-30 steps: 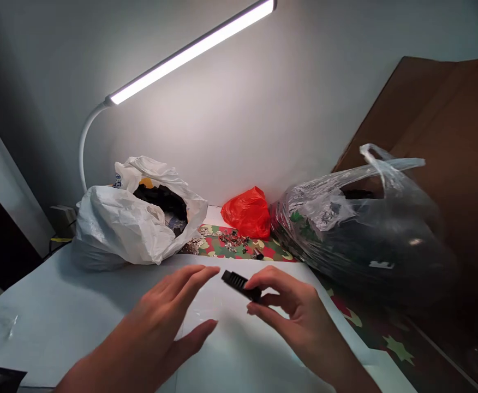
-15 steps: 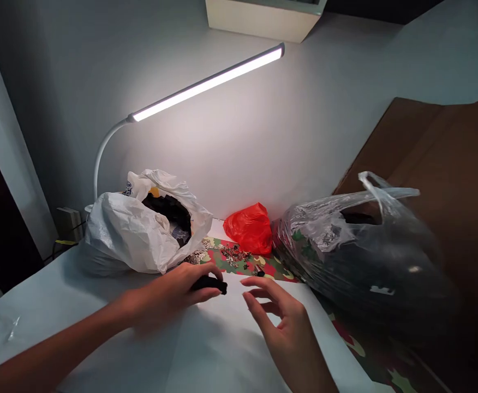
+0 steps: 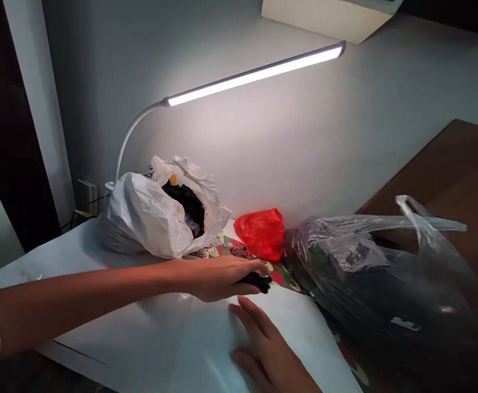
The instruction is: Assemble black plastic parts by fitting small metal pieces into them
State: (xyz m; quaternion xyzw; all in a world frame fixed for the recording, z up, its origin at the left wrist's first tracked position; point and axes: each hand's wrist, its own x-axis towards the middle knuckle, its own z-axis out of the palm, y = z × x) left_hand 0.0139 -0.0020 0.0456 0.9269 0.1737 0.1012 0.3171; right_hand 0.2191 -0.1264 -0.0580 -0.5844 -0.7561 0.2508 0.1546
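Observation:
My left hand (image 3: 218, 277) is closed around a small dark, soft-looking bundle (image 3: 258, 281), whose kind I cannot make out. It reaches across the white-covered table, just in front of a scatter of small metal pieces (image 3: 242, 251), partly hiding them. Below it, my right hand (image 3: 269, 349) holds nothing, its fingers apart and low over the white sheet (image 3: 181, 338). One fingertip comes close to the underside of the left hand; whether they touch I cannot tell.
A white plastic bag (image 3: 141, 213) full of dark items stands at the back left. Beside the metal pieces sits a red bag (image 3: 261, 232). A large clear bag (image 3: 345, 284) fills the right side, before brown cardboard (image 3: 447, 174). A lit lamp (image 3: 255, 75) hangs overhead.
The view has turned left. My left hand has moved rightward with the dark bundle, toward the metal pieces. My right hand is now lower, beneath the left one.

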